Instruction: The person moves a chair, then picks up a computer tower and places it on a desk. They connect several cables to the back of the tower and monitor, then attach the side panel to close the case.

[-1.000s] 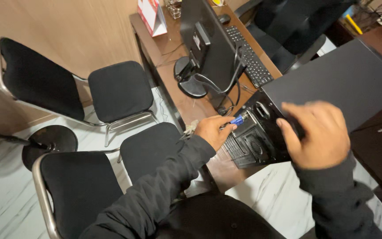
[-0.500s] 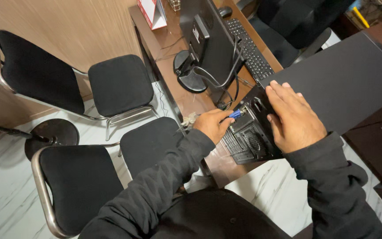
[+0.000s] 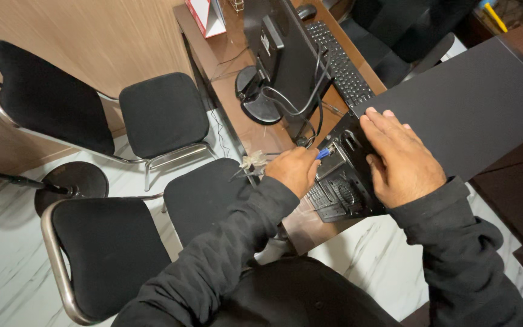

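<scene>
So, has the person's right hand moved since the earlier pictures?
Yes. The right hand came down from above the black computer case and now lies flat on its rear edge, closer to the blue plug.

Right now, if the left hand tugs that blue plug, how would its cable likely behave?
Probably floppy: the cables behind the monitor hang in loose curves. The blue plug looks rigid and small, pinched by the left hand at the computer case.

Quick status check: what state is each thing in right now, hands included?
Computer case: lying on its side, rear panel facing the person.
Blue plug: pinched at the rear panel.
Left hand: closed on blue plug.
Right hand: open, flat on the case.
Monitor: upright, cables attached.
</scene>
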